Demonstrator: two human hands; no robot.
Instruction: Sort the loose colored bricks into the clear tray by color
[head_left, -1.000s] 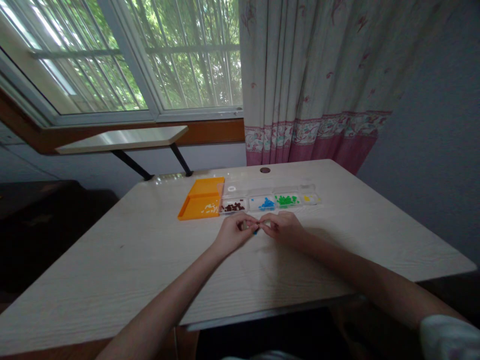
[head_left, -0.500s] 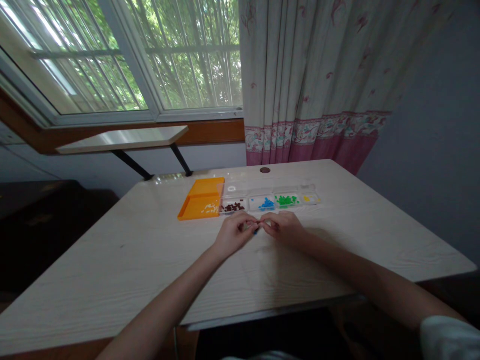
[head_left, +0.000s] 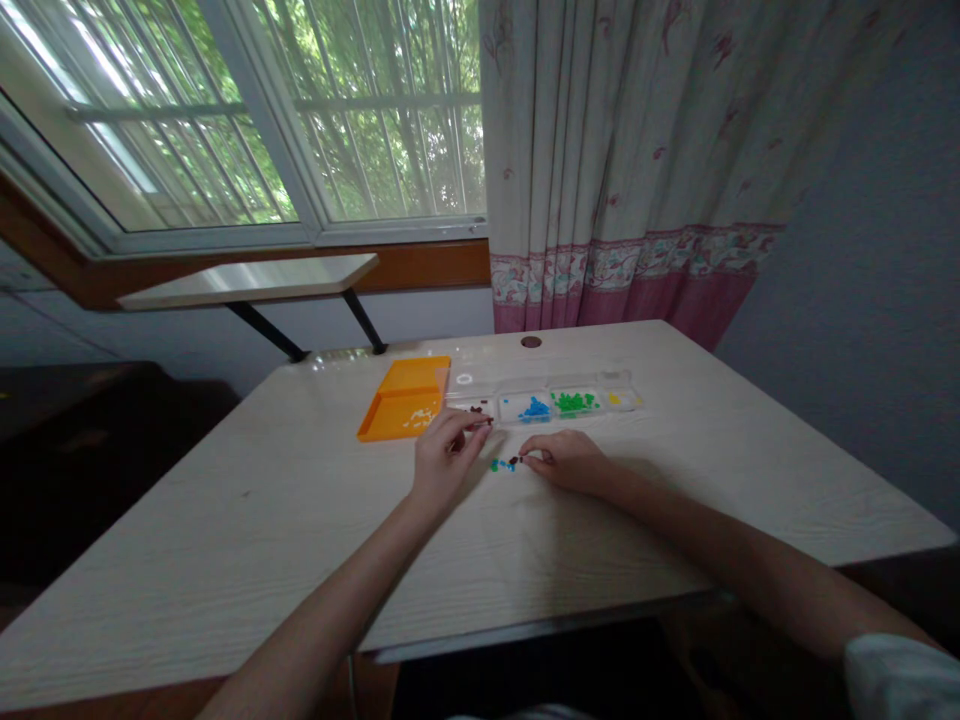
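My left hand (head_left: 442,450) is over the front of the clear box's brown section, thumb and fingertips pinched on a small dark brown bead (head_left: 490,422). Pinched too, my right hand (head_left: 570,460) grips the brown end of a short row of beads (head_left: 504,465), coloured green, blue and brown, just above or on the table; any thread through it is too fine to see. In the clear compartment box (head_left: 551,417) lie brown beads (head_left: 478,408), partly hidden by my left fingers, then blue beads (head_left: 535,408), green beads (head_left: 574,402) and a few yellow beads (head_left: 615,399).
An orange open case (head_left: 409,375) holding white pieces (head_left: 421,415) lies left of the clear box. Behind them, a raised shelf (head_left: 255,277) on black legs stands at the table's (head_left: 300,520) back left. A curtain (head_left: 600,200) hangs beyond the back edge.
My left hand has parted from my right and moved left and forward to the brown beads, picking one up. The bead row, earlier mostly hidden, now shows beside my right fingertips.
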